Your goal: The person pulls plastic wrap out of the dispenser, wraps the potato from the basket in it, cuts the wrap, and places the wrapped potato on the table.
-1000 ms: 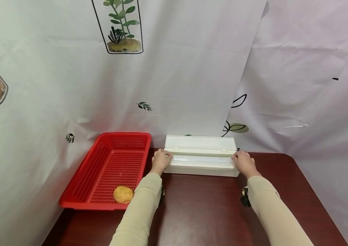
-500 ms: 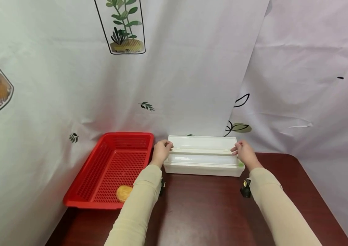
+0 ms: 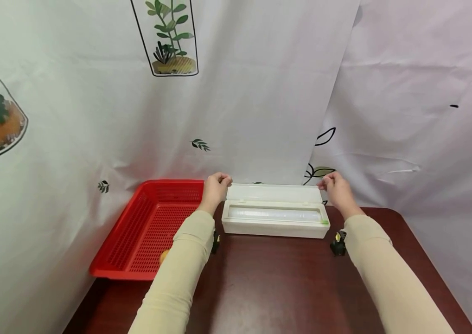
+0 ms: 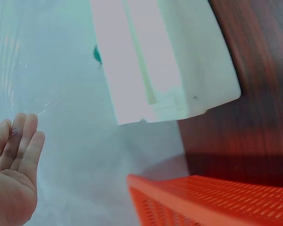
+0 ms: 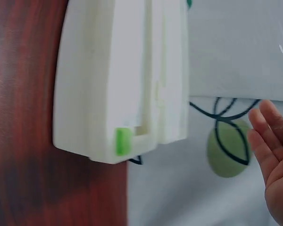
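Observation:
A white cling film dispenser [image 3: 275, 229] stands at the table's back with its lid [image 3: 273, 192] tipped up, a film roll [image 3: 273, 214] inside and a green slider [image 5: 123, 141] at its right end. Clear cling film [image 4: 9, 61] stretches above the box, seen by its creases and shine in both wrist views. My left hand [image 3: 215, 188] pinches the film near its left corner, thumb against fingers. Level with it, my right hand [image 3: 338, 190] pinches the opposite corner; its thumb is mostly cut off in the right wrist view.
Left of the dispenser is a red plastic basket [image 3: 152, 185], and a round yellow-orange bun [image 3: 163, 256] in it is mostly hidden by my left sleeve. A patterned white curtain [image 3: 261, 116] hangs right behind the dark red table [image 3: 282, 283].
Both hands have risen together from the dispenser's opening to the lid's top edge, drawing film up. The green slider, earlier covered by my right hand, now shows.

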A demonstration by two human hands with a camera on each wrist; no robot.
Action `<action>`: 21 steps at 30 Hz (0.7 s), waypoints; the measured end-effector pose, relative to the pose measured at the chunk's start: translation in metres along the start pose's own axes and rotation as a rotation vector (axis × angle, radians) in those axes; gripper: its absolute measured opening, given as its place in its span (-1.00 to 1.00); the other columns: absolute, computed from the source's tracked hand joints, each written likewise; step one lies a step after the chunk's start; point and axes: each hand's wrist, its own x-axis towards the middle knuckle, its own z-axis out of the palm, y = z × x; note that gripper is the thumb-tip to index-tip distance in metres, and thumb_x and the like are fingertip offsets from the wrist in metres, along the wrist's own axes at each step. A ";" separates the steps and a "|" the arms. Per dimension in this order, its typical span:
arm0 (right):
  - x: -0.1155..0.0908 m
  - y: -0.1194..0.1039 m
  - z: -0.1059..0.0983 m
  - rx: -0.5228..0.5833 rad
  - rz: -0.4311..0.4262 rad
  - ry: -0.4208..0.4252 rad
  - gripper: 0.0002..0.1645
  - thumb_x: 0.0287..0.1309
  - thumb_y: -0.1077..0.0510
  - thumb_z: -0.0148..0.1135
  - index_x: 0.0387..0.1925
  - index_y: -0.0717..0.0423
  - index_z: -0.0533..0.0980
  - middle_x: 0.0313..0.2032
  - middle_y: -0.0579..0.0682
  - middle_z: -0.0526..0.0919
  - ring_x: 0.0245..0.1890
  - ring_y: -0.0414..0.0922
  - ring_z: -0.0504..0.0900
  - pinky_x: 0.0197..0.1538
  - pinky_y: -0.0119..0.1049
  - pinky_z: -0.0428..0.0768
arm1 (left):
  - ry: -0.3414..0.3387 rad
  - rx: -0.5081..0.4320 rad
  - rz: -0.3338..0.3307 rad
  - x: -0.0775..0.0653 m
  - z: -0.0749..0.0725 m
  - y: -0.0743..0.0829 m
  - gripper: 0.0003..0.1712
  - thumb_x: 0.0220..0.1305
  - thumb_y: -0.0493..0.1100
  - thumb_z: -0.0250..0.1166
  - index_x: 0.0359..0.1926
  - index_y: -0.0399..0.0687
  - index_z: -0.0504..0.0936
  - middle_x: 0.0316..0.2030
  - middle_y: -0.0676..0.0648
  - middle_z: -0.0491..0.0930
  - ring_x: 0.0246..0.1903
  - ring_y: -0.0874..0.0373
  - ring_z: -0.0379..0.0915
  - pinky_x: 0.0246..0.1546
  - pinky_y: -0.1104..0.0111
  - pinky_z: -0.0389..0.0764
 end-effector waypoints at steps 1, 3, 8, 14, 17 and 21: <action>0.000 -0.004 -0.003 0.000 -0.006 0.000 -0.65 0.44 0.15 -0.35 -0.08 0.40 0.24 -0.12 0.36 0.53 -0.07 0.19 0.52 0.07 -0.03 0.41 | -0.003 -0.010 0.007 0.001 -0.002 0.003 -0.81 0.33 -0.23 0.11 -0.20 -0.22 0.62 -0.26 -0.17 0.63 -0.18 0.02 0.54 -0.16 0.24 0.54; 0.000 -0.011 -0.008 -0.018 -0.017 0.001 -0.63 0.45 0.13 -0.36 -0.07 0.38 0.24 -0.11 0.35 0.53 -0.06 0.19 0.51 0.07 0.00 0.39 | -0.010 -0.024 0.017 0.003 -0.007 0.010 -0.81 0.33 -0.24 0.10 -0.20 -0.23 0.61 -0.25 -0.18 0.62 -0.17 0.02 0.53 -0.12 0.24 0.51; 0.002 -0.029 -0.021 -0.059 -0.071 0.025 -0.64 0.44 0.12 -0.35 -0.09 0.37 0.26 -0.13 0.31 0.54 -0.06 0.19 0.52 -0.07 -0.06 0.41 | -0.007 -0.003 0.059 0.007 -0.021 0.032 -0.80 0.33 -0.22 0.11 -0.20 -0.25 0.61 -0.25 -0.20 0.62 -0.17 0.01 0.52 -0.12 0.24 0.49; 0.004 -0.048 -0.036 -0.080 -0.138 0.080 -0.69 0.43 0.15 -0.28 -0.14 0.34 0.30 -0.16 0.30 0.58 -0.16 0.13 0.55 -0.31 -0.38 0.38 | 0.011 0.032 0.103 0.010 -0.035 0.057 -0.79 0.33 -0.20 0.11 -0.18 -0.24 0.61 -0.25 -0.18 0.62 -0.17 0.03 0.53 -0.11 0.24 0.48; 0.004 -0.059 -0.044 -0.095 -0.156 0.096 -0.69 0.42 0.13 -0.26 -0.14 0.33 0.30 -0.15 0.29 0.60 -0.15 0.12 0.57 -0.34 -0.41 0.39 | 0.022 0.026 0.122 0.011 -0.041 0.067 -0.79 0.32 -0.20 0.12 -0.17 -0.25 0.60 -0.24 -0.18 0.64 -0.17 0.05 0.55 -0.09 0.25 0.47; 0.001 -0.074 -0.053 -0.090 -0.164 0.096 -0.67 0.43 0.11 -0.27 -0.12 0.33 0.29 -0.12 0.29 0.58 -0.09 0.14 0.55 -0.13 -0.20 0.47 | 0.036 0.008 0.150 0.011 -0.049 0.079 -0.79 0.31 -0.22 0.14 -0.17 -0.28 0.61 -0.24 -0.19 0.64 -0.17 0.05 0.57 -0.10 0.27 0.48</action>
